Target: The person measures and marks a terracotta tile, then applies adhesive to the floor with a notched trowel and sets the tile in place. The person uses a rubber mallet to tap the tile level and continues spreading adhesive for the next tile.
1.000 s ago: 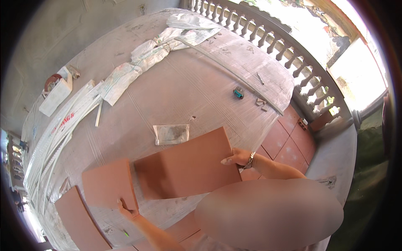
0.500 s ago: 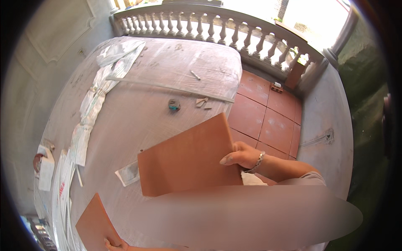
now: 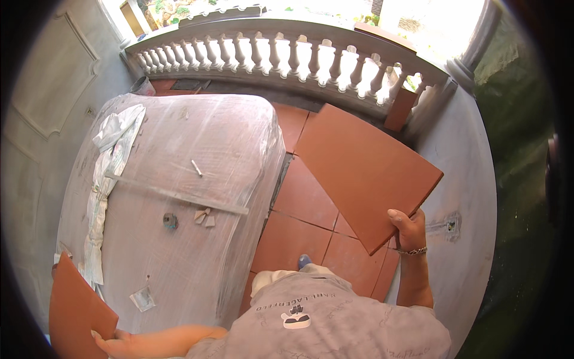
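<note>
My right hand (image 3: 410, 230) grips one corner of a flat terracotta tile (image 3: 366, 173), thumb on top. This tile is tilted in the air over the floor tiles, near the balustrade. At the lower left, my left hand (image 3: 113, 345) is closed on the edge of a second terracotta tile (image 3: 79, 308), held steeply tilted beside a plastic-wrapped block-like piece (image 3: 179, 269). The far part of the left tile shows, while its near end runs toward the dark rim of the picture.
Reddish tiles (image 3: 293, 239) cover the floor, with dark joints. On the wrapped piece lie a long flat strip (image 3: 179, 194), a tape measure-like object (image 3: 170, 221), small wedges (image 3: 203, 216), a pen-like stick (image 3: 197, 168) and crumpled white sacking (image 3: 95, 233). A balustrade (image 3: 257, 78) bounds the far side; a grey wall (image 3: 463, 257) the right.
My right hand has swung its tile from over the wrapped piece to the right, above the floor. The left tile has shifted left. The view has turned, and the floor at my feet now shows.
</note>
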Demonstrator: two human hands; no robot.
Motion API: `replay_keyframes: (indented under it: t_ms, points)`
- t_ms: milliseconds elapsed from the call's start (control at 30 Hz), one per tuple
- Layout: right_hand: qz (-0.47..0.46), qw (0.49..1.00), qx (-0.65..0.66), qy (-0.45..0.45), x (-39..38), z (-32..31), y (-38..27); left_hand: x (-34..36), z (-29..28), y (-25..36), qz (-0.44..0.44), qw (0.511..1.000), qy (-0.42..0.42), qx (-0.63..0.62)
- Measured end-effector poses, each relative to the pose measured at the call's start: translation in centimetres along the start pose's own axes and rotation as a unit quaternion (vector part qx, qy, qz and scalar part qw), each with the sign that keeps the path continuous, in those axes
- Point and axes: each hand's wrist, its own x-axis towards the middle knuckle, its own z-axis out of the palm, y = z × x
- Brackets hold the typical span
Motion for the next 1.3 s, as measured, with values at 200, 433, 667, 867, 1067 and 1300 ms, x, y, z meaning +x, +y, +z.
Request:
replay_keyframes:
  t_ms: [200, 433, 667, 867, 1067, 1300]
  points:
    - [0.052, 0.983, -0.069, 0.161, 12.1, -7.0, 5.0, -14.3, 11.1, 1.1, 0.075, 0.992, -0.076, -0.072]
    - [0.258, 0.907, -0.187, 0.275, 29.3, -18.1, 16.3, -30.3, 24.8, -6.2, 0.066, 0.983, -0.132, -0.105]
    - [0.413, 0.795, -0.310, 0.319, 38.3, -23.4, 22.7, -45.0, 43.1, -9.1, -0.023, 0.969, -0.158, -0.189]
    - [0.419, 0.725, -0.539, 0.091, 49.6, -21.3, 23.2, -53.4, 51.4, -13.8, -0.117, 0.929, -0.269, -0.225]
    - [0.385, 0.717, -0.579, -0.039, 66.9, -15.8, 26.2, -61.1, 59.7, -19.3, -0.185, 0.919, -0.290, -0.193]
    - [0.287, 0.726, -0.599, -0.178, 86.8, -6.7, 26.2, -65.7, 70.1, -22.7, -0.245, 0.924, -0.256, -0.143]
